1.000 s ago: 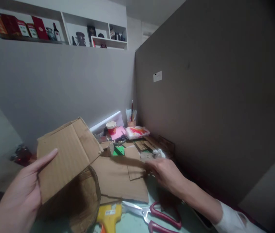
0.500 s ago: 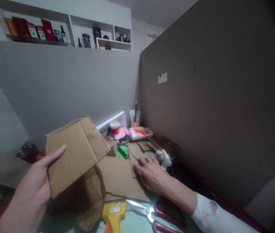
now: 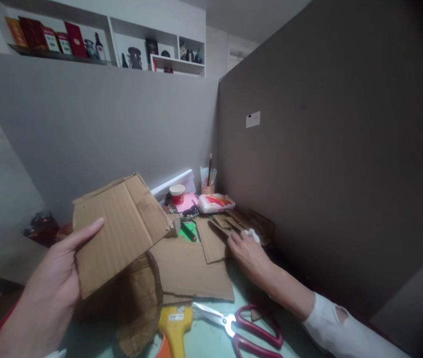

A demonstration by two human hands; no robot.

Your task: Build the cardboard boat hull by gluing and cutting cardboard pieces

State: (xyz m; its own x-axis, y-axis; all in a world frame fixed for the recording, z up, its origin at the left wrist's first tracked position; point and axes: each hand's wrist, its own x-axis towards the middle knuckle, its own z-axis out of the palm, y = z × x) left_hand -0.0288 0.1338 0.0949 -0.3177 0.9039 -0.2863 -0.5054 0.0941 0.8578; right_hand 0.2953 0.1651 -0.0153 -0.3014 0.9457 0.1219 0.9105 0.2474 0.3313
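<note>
My left hand (image 3: 56, 268) grips a folded piece of cardboard (image 3: 112, 233), thumb flat on its front face and the other fingers hidden behind. Below it stands a rounded cardboard form (image 3: 140, 298), partly in its shadow. Over on the right, my right hand (image 3: 251, 256) has its fingers closed on the edge of a thin cardboard piece (image 3: 219, 228), among other scraps; its thumb is hidden. A larger flat cardboard sheet (image 3: 189, 271) and a cardboard strip (image 3: 209, 241) lie beside that hand. Crumpled white tissue (image 3: 252, 235) shows just behind its knuckles.
Nearest me on the green table are a yellow glue gun (image 3: 176, 325) and scissors (image 3: 230, 325) with dark red handles, blades apart. Further back stand a paper cup (image 3: 177, 194), a tissue pack (image 3: 216, 203) and a pen holder (image 3: 207, 189). Grey partitions (image 3: 327, 149) close off the back and right.
My right hand has shifted right and slightly away, drawing a thin cardboard piece along and covering most of the tissue. The scissors' handles show more fully. My left hand keeps its cardboard almost still.
</note>
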